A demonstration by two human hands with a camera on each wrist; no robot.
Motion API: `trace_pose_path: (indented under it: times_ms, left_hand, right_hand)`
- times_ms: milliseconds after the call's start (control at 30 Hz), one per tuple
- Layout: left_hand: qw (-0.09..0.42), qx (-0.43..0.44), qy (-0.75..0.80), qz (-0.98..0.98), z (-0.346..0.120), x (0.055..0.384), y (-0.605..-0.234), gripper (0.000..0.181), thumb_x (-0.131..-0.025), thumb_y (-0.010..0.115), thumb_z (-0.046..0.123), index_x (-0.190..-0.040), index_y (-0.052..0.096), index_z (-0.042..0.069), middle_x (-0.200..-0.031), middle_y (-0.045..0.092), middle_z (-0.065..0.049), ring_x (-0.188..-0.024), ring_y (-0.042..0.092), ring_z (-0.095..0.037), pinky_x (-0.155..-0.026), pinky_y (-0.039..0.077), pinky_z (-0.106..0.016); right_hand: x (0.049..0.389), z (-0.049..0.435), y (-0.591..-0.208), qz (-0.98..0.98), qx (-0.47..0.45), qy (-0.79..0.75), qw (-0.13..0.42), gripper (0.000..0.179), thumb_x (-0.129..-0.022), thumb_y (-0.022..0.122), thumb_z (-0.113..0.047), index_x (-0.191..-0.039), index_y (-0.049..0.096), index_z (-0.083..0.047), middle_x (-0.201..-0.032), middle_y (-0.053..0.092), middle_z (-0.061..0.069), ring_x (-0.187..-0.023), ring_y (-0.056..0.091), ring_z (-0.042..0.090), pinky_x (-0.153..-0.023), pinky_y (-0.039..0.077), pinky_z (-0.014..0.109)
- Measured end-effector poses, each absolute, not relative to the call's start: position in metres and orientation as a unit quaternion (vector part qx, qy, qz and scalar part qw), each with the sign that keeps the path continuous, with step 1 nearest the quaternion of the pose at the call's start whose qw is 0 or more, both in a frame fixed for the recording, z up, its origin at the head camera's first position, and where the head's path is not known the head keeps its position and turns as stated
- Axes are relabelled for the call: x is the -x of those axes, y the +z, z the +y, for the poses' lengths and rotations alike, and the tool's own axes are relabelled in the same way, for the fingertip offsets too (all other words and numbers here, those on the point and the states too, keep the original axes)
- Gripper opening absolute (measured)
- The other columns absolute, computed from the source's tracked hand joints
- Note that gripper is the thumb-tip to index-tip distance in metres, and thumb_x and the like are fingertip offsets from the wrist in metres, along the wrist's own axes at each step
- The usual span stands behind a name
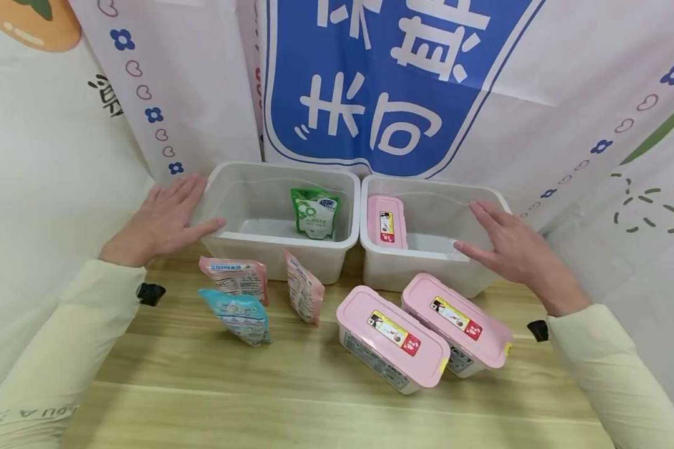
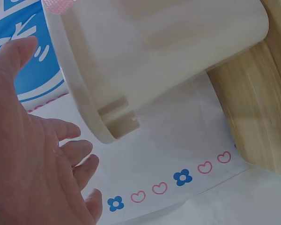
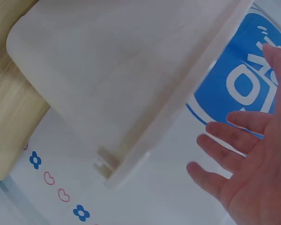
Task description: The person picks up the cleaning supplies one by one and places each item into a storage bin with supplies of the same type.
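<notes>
Blue banner (image 1: 371, 75): large white Chinese characters turned on their sides, with 未 and 可 legible and, above them, 来 and 期 running to the upper edge of the head view; 可 recurs in the right wrist view. Left wall cloth (image 1: 39, 162): black character, uncertain. Left sleeve (image 1: 73, 349): dark lettering including an X, remainder unclear. Green pouch (image 1: 314, 215): white lettering and a blue patch, too small to read. 2 pink bags (image 1: 238, 280) and 1 blue bag (image 1: 241, 318): fine print, illegible. 3 pink lids (image 1: 365, 315): yellow-and-red labels, wording illegible.
</notes>
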State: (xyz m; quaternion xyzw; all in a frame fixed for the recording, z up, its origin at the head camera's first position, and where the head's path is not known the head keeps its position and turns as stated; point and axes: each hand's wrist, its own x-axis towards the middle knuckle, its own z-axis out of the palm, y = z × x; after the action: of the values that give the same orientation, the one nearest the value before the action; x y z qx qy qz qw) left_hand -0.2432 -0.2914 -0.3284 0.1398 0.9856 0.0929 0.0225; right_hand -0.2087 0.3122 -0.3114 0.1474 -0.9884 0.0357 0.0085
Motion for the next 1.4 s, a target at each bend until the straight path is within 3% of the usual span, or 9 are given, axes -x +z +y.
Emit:
trace_pose_path:
  times_ms: [300,600,1033,1267,1400]
  left_hand:
    - [0.040,-0.137,0.101,0.985,-0.292,0.254,-0.334,0.105,-0.103,0.040,0.070,-0.168,-0.006,0.001,-0.177,-0.007,-0.024,-0.164,-0.001,-0.048,-0.131,0.000,-0.070]
    - [0.053,-0.133,0.117,0.983,-0.289,0.259,-0.336,0.105,-0.103,0.040,0.070,-0.167,-0.008,0.002,-0.177,-0.012,-0.022,-0.164,-0.004,-0.047,-0.132,0.002,-0.068]
    - [0.053,-0.136,0.118,0.982,-0.290,0.264,-0.346,0.105,-0.103,0.042,0.069,-0.167,-0.005,0.000,-0.177,-0.010,-0.024,-0.164,0.000,-0.048,-0.132,0.006,-0.068]
    - [0.049,-0.139,0.127,0.981,-0.290,0.266,-0.351,0.105,-0.103,0.042,0.069,-0.167,-0.006,0.001,-0.177,-0.009,-0.023,-0.164,-0.001,-0.047,-0.132,0.005,-0.068]
    - [0.048,-0.141,0.129,0.980,-0.290,0.266,-0.354,0.104,-0.104,0.041,0.068,-0.167,-0.006,0.001,-0.177,-0.010,-0.022,-0.165,-0.002,-0.046,-0.133,0.004,-0.067]
  right_hand:
    - [0.189,0.313,-0.296,-0.987,-0.149,0.055,0.016,0.096,-0.092,0.075,-0.057,-0.162,0.037,-0.003,-0.159,0.043,0.035,-0.140,0.045,0.061,-0.107,0.044,0.079]
    - [0.164,0.313,-0.287,-0.977,-0.198,0.061,0.045,0.085,-0.085,0.085,-0.050,-0.144,0.059,0.004,-0.132,0.069,0.031,-0.117,0.069,0.051,-0.096,0.057,0.068]
    - [0.144,0.313,-0.308,-0.970,-0.230,0.078,0.002,0.087,-0.079,0.089,-0.055,-0.137,0.063,0.004,-0.126,0.074,0.021,-0.115,0.072,0.039,-0.096,0.060,0.059]
    - [0.137,0.310,-0.328,-0.955,-0.277,0.106,0.006,0.068,-0.075,0.093,-0.045,-0.127,0.069,-0.007,-0.121,0.073,0.006,-0.107,0.074,0.027,-0.091,0.063,0.051]
    - [0.131,0.310,-0.336,-0.959,-0.271,0.082,-0.003,0.084,-0.072,0.092,-0.055,-0.129,0.067,0.002,-0.122,0.074,0.016,-0.108,0.074,0.031,-0.092,0.063,0.053]
